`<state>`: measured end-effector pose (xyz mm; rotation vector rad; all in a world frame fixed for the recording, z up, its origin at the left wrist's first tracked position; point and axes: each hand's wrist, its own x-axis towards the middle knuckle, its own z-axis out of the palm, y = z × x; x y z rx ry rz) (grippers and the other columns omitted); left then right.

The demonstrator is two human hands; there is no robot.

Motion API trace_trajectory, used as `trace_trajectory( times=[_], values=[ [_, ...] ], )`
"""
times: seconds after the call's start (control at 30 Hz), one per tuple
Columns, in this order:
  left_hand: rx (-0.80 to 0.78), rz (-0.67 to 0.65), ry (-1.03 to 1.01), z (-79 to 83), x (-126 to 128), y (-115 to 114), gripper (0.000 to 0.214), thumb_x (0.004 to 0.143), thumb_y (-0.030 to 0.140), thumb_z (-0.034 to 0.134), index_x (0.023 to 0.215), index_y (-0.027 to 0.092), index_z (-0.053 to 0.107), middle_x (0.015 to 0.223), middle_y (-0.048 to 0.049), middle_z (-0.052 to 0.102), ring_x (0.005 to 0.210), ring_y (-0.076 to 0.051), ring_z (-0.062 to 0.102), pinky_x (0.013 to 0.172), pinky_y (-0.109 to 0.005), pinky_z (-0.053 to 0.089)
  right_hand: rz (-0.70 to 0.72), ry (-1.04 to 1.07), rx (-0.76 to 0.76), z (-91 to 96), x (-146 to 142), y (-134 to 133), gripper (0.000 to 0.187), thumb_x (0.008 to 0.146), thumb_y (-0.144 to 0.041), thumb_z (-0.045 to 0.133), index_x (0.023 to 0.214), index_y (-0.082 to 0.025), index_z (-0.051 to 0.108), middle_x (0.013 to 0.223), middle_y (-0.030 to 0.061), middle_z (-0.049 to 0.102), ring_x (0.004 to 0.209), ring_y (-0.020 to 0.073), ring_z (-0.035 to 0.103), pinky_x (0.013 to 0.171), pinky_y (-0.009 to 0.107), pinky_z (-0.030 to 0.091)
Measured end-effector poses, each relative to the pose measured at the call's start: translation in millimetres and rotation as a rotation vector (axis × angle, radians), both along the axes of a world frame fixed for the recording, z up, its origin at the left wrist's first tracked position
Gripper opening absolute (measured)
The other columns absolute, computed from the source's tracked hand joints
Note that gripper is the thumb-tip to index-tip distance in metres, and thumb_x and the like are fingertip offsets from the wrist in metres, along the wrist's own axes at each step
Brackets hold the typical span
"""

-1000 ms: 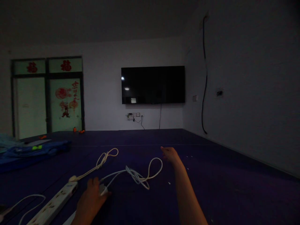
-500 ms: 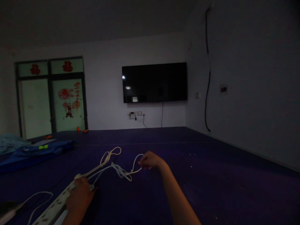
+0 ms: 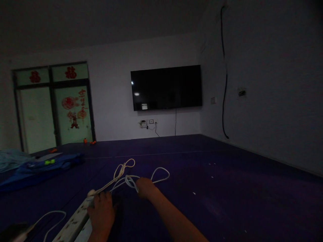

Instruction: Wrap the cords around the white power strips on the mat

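Note:
My left hand (image 3: 102, 213) is closed over the far end of a white power strip (image 3: 73, 223), which lies slanting at the lower left. A second white edge shows beside the strip, partly under this hand. A rounded cream plug or cable end (image 3: 91, 193) sits at the strip's tip. My right hand (image 3: 145, 188) grips the bundled white cable (image 3: 130, 181), its fingertips mostly hidden; a loop of that cable sticks out to its right. Just behind lies a cream cable (image 3: 122, 169) gathered into loops.
Blue clothing (image 3: 58, 163) with a yellow-green item (image 3: 49, 162) lies at left. A thin white cord (image 3: 54, 212) curves at lower left. White scraps dot the purple surface (image 3: 227, 201). A television (image 3: 166, 88) hangs on the far wall above sockets (image 3: 148, 122).
My right hand has moved left and nearer, from the cable's outer loop to the bundle. My left hand and the strip sit slightly further right in view.

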<state>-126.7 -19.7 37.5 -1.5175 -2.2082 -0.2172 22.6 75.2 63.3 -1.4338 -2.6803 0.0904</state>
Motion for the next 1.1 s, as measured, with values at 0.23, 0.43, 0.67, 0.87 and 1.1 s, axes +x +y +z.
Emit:
trace_trajectory(
  times=[0.23,0.43,0.67,0.87,1.1],
  values=[
    [0.018,0.022,0.038,-8.7,0,5,0.038,0.083,0.012,0.041,0.117,0.012,0.057,0.113,-0.0157,0.059,0.113,-0.034,0.045,0.087,-0.051,0.035,-0.148,0.000,0.126,-5.8,-19,44,0.029,0.089,-0.031,0.054,0.115,-0.016,0.054,0.116,0.0079,0.056,0.099,0.0211,0.057,0.083,0.042,0.049],
    [0.109,-0.031,0.069,-22.7,-6,15,0.043,0.083,0.004,0.032,0.114,0.013,0.060,0.113,-0.0162,0.060,0.111,-0.035,0.046,0.086,-0.052,0.035,-0.374,0.100,0.170,-14.5,-34,58,0.030,0.089,-0.031,0.055,0.114,-0.015,0.054,0.115,0.0088,0.056,0.098,0.0210,0.058,0.082,0.041,0.050],
    [0.151,-0.013,0.070,-18.4,0,11,0.038,0.082,0.008,0.035,0.107,0.013,0.063,0.103,-0.0168,0.062,0.113,-0.038,0.045,0.088,-0.054,0.033,-0.372,0.174,0.126,-0.1,-39,43,0.028,0.089,-0.031,0.055,0.111,-0.014,0.056,0.110,0.0076,0.058,0.094,0.0196,0.059,0.079,0.040,0.051],
    [0.221,-0.238,0.067,-6.8,22,7,0.038,0.085,0.018,0.039,0.117,0.009,0.058,0.119,-0.0169,0.059,0.121,-0.036,0.041,0.100,-0.059,0.022,-0.232,0.256,0.161,7.5,35,-21,0.023,0.089,-0.028,0.049,0.105,-0.018,0.063,0.103,0.0098,0.066,0.095,0.0212,0.062,0.079,0.030,0.047],
    [0.303,-0.975,0.077,-27.2,93,-5,0.041,0.081,0.021,0.048,0.122,0.022,0.054,0.121,-0.0053,0.061,0.120,-0.026,0.046,0.106,-0.048,0.026,-0.155,0.278,0.140,-41.6,120,-116,0.023,0.087,-0.027,0.044,0.089,-0.021,0.067,0.086,0.0044,0.072,0.076,0.0188,0.069,0.063,0.022,0.046]
  ],
)
